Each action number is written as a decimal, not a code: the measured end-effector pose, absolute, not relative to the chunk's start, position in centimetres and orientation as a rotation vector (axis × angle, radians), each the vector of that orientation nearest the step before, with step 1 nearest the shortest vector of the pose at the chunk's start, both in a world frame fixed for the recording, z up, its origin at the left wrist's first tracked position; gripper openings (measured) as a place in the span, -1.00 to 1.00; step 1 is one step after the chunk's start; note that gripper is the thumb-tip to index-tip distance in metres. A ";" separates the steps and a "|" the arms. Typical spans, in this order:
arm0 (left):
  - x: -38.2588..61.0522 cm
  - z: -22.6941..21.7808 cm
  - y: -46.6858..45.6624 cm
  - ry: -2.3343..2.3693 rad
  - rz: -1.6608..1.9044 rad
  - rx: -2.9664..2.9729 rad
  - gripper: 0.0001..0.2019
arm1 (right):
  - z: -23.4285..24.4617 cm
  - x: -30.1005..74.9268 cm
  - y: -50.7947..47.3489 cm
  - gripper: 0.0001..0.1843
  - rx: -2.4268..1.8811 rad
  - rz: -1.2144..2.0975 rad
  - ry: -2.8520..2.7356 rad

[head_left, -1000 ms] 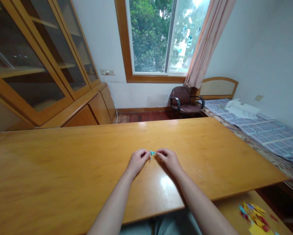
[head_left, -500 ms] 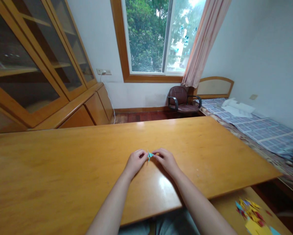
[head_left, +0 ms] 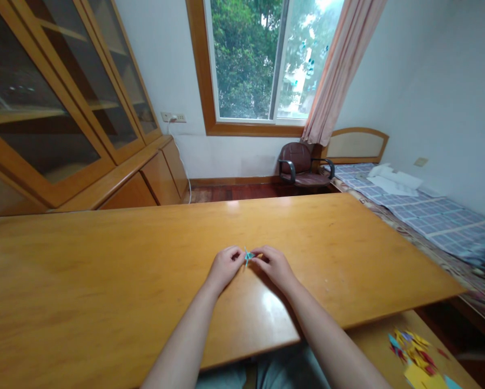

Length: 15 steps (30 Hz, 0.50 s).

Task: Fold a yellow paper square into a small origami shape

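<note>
A small turquoise origami crane (head_left: 248, 256) is held just above the middle of the wooden table (head_left: 105, 275), between my two hands. My left hand (head_left: 227, 265) is closed, thumb and index finger pinching its left side. From the other side, the fingertips of my right hand (head_left: 273, 263) close on its right end. The crane's thin points stick up and down between the fingertips, while parts of it are hidden by the fingers. Its finer folds are too small to make out.
A lower surface at the bottom right holds a pile of small yellow, red and blue folded papers (head_left: 415, 348) and a yellow paper sheet (head_left: 424, 376). Past the table stand a maroon armchair (head_left: 299, 162) and a bed (head_left: 429, 210). Glass-door cabinets (head_left: 116, 81) line the left.
The fingertips of my right hand have shifted slightly on the crane's right end, covering more of it. My left hand stays in place. The view has tilted very slightly.
</note>
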State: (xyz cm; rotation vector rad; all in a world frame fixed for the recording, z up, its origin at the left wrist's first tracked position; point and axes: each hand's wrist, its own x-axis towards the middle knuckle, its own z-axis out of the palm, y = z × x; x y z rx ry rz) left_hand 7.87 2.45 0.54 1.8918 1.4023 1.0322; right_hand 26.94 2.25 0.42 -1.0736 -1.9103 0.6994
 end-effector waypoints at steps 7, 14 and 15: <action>7.9 0.5 2.4 1.391 1.027 1.903 -0.73 | -0.1 27.2 2.6 -0.90 -1.076 0.649 -1.921; 7.8 0.7 2.3 1.368 1.055 1.862 -0.71 | -0.1 27.3 2.7 -0.89 -1.125 0.694 -1.869; 7.8 0.7 2.3 1.365 1.062 1.845 -0.72 | -0.2 27.3 2.7 -0.89 -1.132 0.701 -1.857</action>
